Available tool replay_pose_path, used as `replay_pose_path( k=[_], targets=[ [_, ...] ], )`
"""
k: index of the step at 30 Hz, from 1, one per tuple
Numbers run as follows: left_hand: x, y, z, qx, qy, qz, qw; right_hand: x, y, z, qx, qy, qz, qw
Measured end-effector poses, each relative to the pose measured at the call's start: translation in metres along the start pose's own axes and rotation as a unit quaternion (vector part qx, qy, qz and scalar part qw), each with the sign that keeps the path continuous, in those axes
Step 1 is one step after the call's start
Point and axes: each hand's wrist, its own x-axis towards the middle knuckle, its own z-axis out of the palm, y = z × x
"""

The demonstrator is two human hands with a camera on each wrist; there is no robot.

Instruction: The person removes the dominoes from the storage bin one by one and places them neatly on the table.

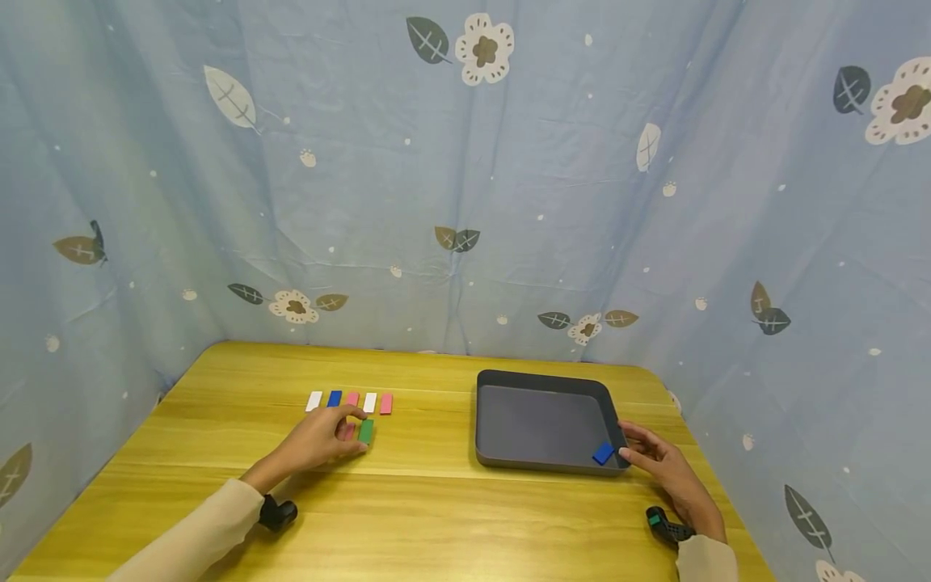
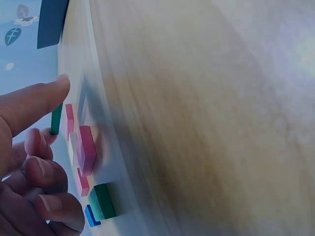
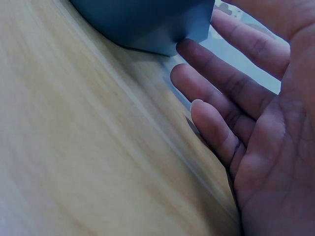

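My left hand (image 1: 316,440) pinches a green block (image 1: 366,432) between thumb and index finger, its other fingers curled loosely. A pink block (image 1: 350,431) lies just behind those fingertips. Another green block (image 2: 102,201) shows below the hand in the left wrist view; the hand hides it from the head view. My right hand (image 1: 665,469) holds the right wall of a dark grey tray (image 1: 549,469), thumb over the rim and fingers against the outside. Inside the tray, a blue block (image 1: 603,453) lies in the near right corner, close to the thumb.
Beyond the left hand runs a row of blocks: white (image 1: 314,401), blue (image 1: 334,398), pink (image 1: 352,398), white (image 1: 370,402) and pink (image 1: 386,404). Everything stands on a yellow wooden table (image 1: 451,517). A blue flowered curtain (image 1: 407,178) surrounds its back and sides.
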Motion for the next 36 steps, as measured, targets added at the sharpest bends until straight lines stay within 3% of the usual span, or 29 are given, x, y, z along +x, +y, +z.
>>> replay_pose_path(
  k=[27,36],
  targets=[
    [0.004,-0.009,0.004,0.015,-0.011,-0.008,0.9998,-0.002,0.003,0.008,0.000,0.012,-0.005,0.9999],
    [0.018,-0.005,-0.001,-0.009,-0.011,0.040,0.9991,-0.003,0.004,0.011,-0.013,0.021,-0.003,0.9997]
  ],
)
